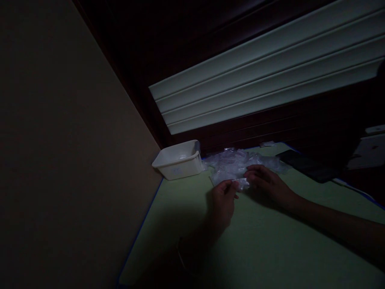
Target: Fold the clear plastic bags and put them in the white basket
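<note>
Between my hands is a small clear plastic bag (243, 184), crinkled and shiny. My left hand (224, 200) pinches its left end between thumb and fingers. At the bag's right end my right hand (267, 184) has its fingers curled and drawn together on the edge. Just beyond them lies a loose pile of clear plastic bags (230, 162) on the pale green tabletop (180, 208). The light is dim, so what the small bag contains, if anything, cannot be made out.
A white plastic bin (180, 170) stands at the back left by the wall (90, 160). A dark flat phone-like device (306, 165) lies at the right, with a pale cable (350, 187) near it. Behind the table rises a dark wooden panel with white slats (255, 76).
</note>
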`<state>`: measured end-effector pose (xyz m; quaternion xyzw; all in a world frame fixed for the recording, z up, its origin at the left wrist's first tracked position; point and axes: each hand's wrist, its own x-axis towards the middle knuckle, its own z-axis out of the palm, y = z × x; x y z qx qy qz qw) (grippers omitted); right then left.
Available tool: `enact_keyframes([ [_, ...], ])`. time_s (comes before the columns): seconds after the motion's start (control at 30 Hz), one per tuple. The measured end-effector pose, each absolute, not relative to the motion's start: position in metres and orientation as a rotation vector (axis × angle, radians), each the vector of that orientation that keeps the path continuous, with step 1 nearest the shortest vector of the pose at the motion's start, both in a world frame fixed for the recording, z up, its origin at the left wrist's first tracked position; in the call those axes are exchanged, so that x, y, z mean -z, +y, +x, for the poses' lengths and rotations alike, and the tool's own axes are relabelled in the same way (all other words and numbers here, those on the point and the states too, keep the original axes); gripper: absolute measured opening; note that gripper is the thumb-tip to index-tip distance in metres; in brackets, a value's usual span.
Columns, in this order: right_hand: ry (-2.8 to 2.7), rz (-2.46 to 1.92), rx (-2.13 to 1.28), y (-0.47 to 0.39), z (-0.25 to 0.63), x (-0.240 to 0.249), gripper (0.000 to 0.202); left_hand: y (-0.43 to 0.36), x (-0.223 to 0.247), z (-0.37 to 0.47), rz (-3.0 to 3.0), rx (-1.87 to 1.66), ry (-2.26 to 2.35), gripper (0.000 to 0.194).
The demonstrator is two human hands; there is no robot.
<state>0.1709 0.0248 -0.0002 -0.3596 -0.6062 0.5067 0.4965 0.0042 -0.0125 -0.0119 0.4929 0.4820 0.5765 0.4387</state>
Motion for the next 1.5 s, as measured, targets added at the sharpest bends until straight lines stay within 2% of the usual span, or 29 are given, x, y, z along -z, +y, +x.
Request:
enact_keyframes([
  [0.07, -1.517, -0.877, -1.26, 0.023, 0.171, 0.0, 0.041, -0.014, 0.011, 0.005, 1.23, -1.42, 1.203, 0.034],
  [0.3, -1.609, -0.796, -1.438, 0.014, 0.168, -0.003, 0.029, -0.012, 0.017, 0.003, 1.274, -1.41, 1.152, 0.034],
  [0.6, -1.665, -0.82, -1.419, 0.015, 0.167, -0.003, 0.036, -0.012, 0.016, 0.001, 1.32, -1.399, 1.127, 0.036],
  [0.87, -1.645, -0.841, -1.406, 0.015, 0.167, -0.001, 0.033, -0.011, 0.017, -0.001, 1.322, -1.409, 1.177, 0.037],
  [1.07, -1.688, -0.841, -1.237, 0.019, 0.168, 0.0, 0.025, -0.01, 0.02, -0.002, 1.328, -1.388, 1.216, 0.038],
  [1.2, -1.741, -0.884, -1.123, 0.022, 0.17, 0.001, 0.027, -0.01, 0.022, -0.002, 1.332, -1.383, 1.224, 0.038],
  [1.5, -1.762, -0.896, -1.065, 0.022, 0.171, -0.001, 0.027, -0.011, 0.02, -0.002, 1.338, -1.312, 1.137, 0.038],
])
